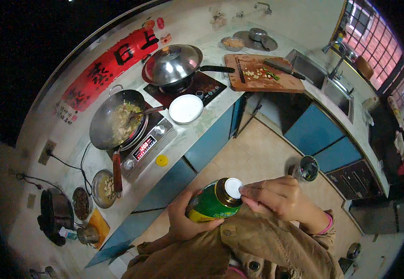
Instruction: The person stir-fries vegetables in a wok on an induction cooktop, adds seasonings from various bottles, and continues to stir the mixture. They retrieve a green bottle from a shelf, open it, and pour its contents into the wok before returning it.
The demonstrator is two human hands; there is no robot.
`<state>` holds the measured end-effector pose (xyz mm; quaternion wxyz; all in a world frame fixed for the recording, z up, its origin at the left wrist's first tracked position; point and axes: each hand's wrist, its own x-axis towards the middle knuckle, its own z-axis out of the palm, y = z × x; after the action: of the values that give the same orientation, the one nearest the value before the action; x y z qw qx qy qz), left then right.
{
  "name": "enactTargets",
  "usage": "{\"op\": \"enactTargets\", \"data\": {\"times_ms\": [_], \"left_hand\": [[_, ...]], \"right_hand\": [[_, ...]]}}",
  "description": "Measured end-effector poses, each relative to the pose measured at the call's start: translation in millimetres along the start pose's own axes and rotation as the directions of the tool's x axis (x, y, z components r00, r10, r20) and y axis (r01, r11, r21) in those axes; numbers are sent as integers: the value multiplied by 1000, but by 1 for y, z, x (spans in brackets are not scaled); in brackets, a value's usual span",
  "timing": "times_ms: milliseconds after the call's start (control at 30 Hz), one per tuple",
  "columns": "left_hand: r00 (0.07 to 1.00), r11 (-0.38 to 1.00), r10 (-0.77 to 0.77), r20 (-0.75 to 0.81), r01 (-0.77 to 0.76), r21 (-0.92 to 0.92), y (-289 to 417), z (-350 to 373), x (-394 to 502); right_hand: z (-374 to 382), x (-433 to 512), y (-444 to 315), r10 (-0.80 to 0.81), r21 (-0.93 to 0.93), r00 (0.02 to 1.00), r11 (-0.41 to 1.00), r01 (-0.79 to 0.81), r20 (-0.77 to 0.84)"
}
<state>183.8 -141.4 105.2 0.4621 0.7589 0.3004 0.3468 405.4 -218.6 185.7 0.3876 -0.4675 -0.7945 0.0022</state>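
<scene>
My left hand is wrapped around a green and yellow bottle with a gold-coloured neck, held tilted in front of my body. At its mouth, the thumb and fingers of my right hand pinch the edge of a white round lid or seal. Whether that disc is still attached cannot be told. A yellow cap lies on the counter edge by the induction cooker. Steaming food fills part of a dark wok, and a spatula rests in it.
A lidded pan stands on a second cooktop beside a white plate. Chopped bits and a cleaver lie on a wooden cutting board. The wok's wooden handle juts toward the counter edge. A bin stands on the floor.
</scene>
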Motion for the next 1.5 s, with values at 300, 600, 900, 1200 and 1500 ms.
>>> {"op": "enactTargets", "data": {"times_ms": [300, 600, 900, 1200, 1500], "left_hand": [[995, 999, 4, 97, -9, 50, 8, -18, 17], [995, 1000, 17, 99, -18, 11, -9, -24, 17], [987, 989, 140, 83, -143, 28, -6, -20, 22], [974, 971, 192, 120, -206, 119, 4, -17, 27], [966, 987, 128, 225, -145, 63, 11, -19, 34]], "right_hand": [[3, 6, -11, 29, -107, 999, 994, -32, -36], [27, 2, -17, 36, -233, 993, 971, -62, -112], [12, -11, -12, 253, 214, 959, 951, -223, -128], [10, -15, -28, 97, -194, 985, 973, -125, -145], [0, -6, -36, -105, -525, 991, 840, 136, 88]]}}
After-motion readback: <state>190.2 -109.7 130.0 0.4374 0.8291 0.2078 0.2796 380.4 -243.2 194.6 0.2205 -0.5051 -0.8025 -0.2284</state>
